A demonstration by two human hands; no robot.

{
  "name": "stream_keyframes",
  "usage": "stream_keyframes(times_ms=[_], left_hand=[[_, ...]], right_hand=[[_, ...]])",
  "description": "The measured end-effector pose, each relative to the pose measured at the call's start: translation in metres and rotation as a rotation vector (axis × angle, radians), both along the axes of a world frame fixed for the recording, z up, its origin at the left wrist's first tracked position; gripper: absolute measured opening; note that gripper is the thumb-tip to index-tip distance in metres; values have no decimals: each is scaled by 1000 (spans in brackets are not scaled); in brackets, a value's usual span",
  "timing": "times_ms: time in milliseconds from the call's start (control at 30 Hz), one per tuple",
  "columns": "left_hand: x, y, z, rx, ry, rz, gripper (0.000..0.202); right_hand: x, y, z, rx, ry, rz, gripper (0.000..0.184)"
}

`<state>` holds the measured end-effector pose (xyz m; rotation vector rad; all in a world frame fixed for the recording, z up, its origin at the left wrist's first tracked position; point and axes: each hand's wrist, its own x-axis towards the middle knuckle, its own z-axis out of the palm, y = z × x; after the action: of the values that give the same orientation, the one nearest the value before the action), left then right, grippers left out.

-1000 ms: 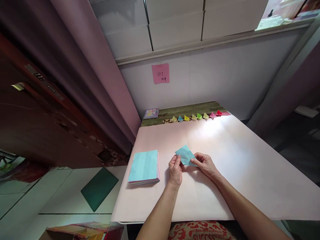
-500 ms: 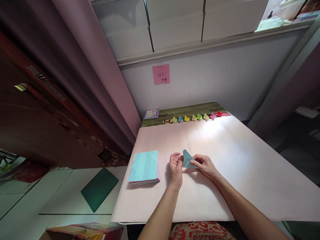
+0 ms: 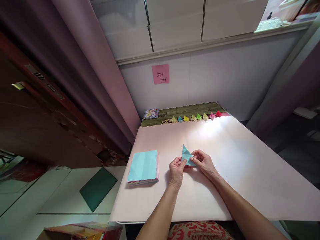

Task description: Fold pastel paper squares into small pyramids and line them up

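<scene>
A light blue folded paper (image 3: pixel 186 156), shaped like a triangle with its tip pointing away from me, is held just above the table. My left hand (image 3: pixel 176 170) pinches its lower left side, thumb on top. On the lower right side, my right hand (image 3: pixel 204 164) grips it between thumb and fingers. The undersides of the fold are hidden by my fingers. To the left of my hands lies a stack of square paper (image 3: pixel 143 166) with a light blue sheet on top and pink edges below.
Along the far edge of the pink-covered table (image 3: pixel 245 186) stands a row of small folded paper boats (image 3: pixel 186 118) in several colours. A pack of printed cards (image 3: pixel 151 113) lies at the far left corner. On the wall hangs a pink note (image 3: pixel 160 74). A cardboard box (image 3: pixel 75 230) is on the floor.
My left hand has closed its thumb and fingers on the paper's left side. The folded paper has turned and tipped up, its point now farther from me; my right hand rose slightly.
</scene>
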<state>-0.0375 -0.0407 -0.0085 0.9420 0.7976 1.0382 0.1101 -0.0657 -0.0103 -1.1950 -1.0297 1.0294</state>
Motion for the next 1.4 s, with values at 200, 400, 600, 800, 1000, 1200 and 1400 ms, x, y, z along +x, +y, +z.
stream_keyframes(times_ms=[200,400,600,800,1000,1200,1400], left_hand=[[-9,7,6,-173,-238,-10,31],[-14,9,5,-279,-258,-2,35],[-16,7,-1,-258,-236,-92,32],[-20,8,-10,-288,-280,-199,30],[-19,4,-2,-267,-320,-338,30],[-19,2,4,-289,-364,-398,29],[-19,2,2,-303,-322,-365,27]], right_hand=[[9,-4,12,-93,299,59,46],[-7,-4,43,-107,244,47,36],[-17,-9,57,73,32,-38,27],[-15,-18,56,-182,264,122,32],[-19,-19,59,-216,323,202,36],[-22,-20,61,-209,340,222,37],[-22,-23,62,-207,365,230,36]])
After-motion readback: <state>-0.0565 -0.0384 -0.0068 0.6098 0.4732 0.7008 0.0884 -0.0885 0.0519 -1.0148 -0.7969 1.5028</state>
